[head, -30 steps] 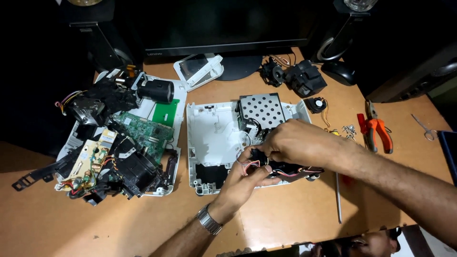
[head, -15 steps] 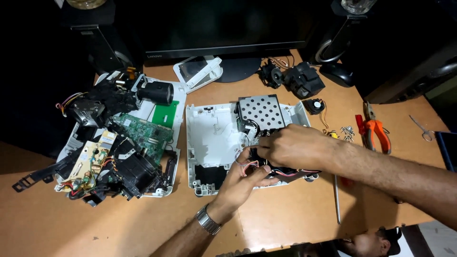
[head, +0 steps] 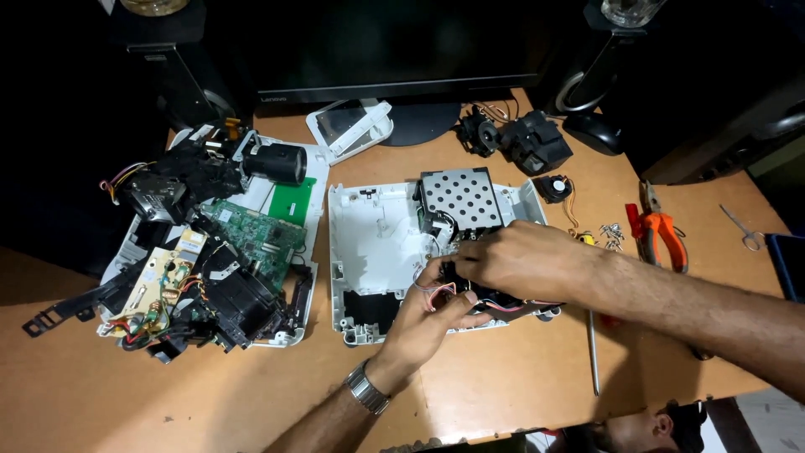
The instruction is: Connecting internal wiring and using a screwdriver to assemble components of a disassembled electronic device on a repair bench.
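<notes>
Over the white housing [head: 369,252] on the counter [head: 503,394], your left hand [head: 423,323] pinches red wires [head: 440,291]; your right hand [head: 524,260] grip on the black part [head: 478,295] cannot be told.

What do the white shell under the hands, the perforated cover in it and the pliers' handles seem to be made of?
White shell: looks like matt moulded plastic, with ribs and screw posts. Perforated cover: probably sheet metal, dull grey with rows of punched holes. Pliers' handles: orange sleeves, likely rubber or soft plastic.
</notes>
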